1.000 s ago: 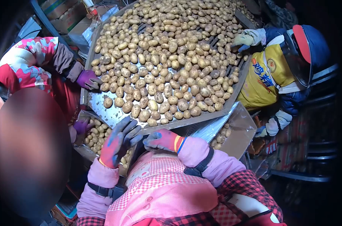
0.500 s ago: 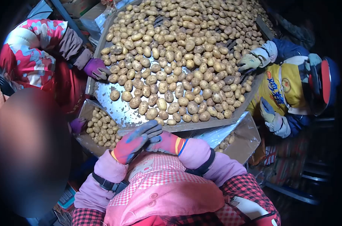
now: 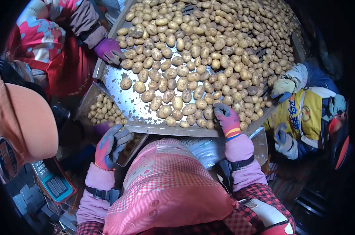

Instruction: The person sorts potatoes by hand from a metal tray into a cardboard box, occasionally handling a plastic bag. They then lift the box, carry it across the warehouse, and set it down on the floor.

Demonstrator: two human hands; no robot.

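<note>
My left hand [image 3: 111, 148], in a pink and grey work glove, hangs just off the table's near edge, beside a potato box. Its fingers are curved and apart, with nothing seen in them. My right hand [image 3: 227, 119], gloved alike, reaches over the near rim to the potatoes [image 3: 177, 102]. Its fingers are bent but spread at the front of the pile, and no potato shows in its grasp. The potatoes, tan with dark soil marks, cover most of the metal sorting table [image 3: 124, 111]; bare metal shows at the near left.
A co-worker's purple glove [image 3: 109, 51] touches potatoes at the left rim. Another person in a yellow apron [image 3: 302, 113] stands at the right. Potatoes fill a box [image 3: 107, 109] below the left corner. An orange cap [image 3: 26, 121] and a teal keypad device [image 3: 54, 184] are at left.
My hands, together at the near rim before, have parted: the left went left and down, the right went right and up to the potatoes. The view has shifted too.
</note>
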